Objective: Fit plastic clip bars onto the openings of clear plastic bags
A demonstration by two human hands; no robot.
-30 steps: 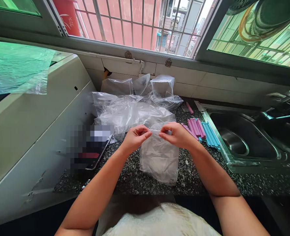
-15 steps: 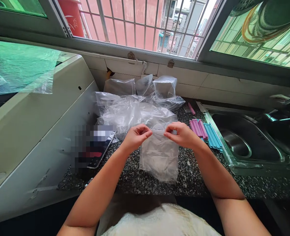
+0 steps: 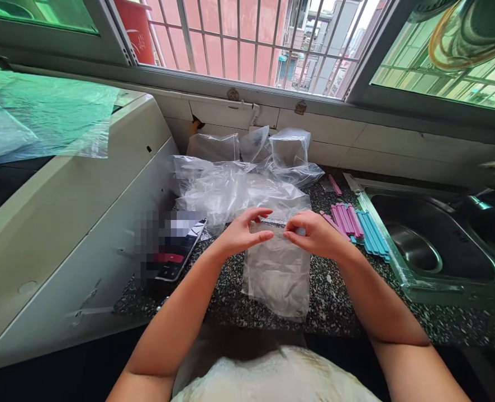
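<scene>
A small clear plastic bag (image 3: pixel 277 273) lies on the speckled dark countertop (image 3: pixel 339 307) in front of me. My left hand (image 3: pixel 243 231) is at the bag's top left with its fingers spread apart, thumb and forefinger close to the bag's mouth. My right hand (image 3: pixel 314 234) pinches the top right edge of the same bag. Behind both hands a pile of crumpled clear bags (image 3: pixel 239 178) fills the back of the counter.
Pink sealing clips (image 3: pixel 346 219) and blue sealing clips (image 3: pixel 373 234) lie beside a steel sink (image 3: pixel 436 245) on the right. A phone (image 3: pixel 180 248) rests at the left, against a white appliance (image 3: pixel 63 212). A barred window runs along the back.
My left hand has loosened from its pinch and spread its fingers at the bag's mouth. The right hand still pinches the bag. The view has shifted slightly.
</scene>
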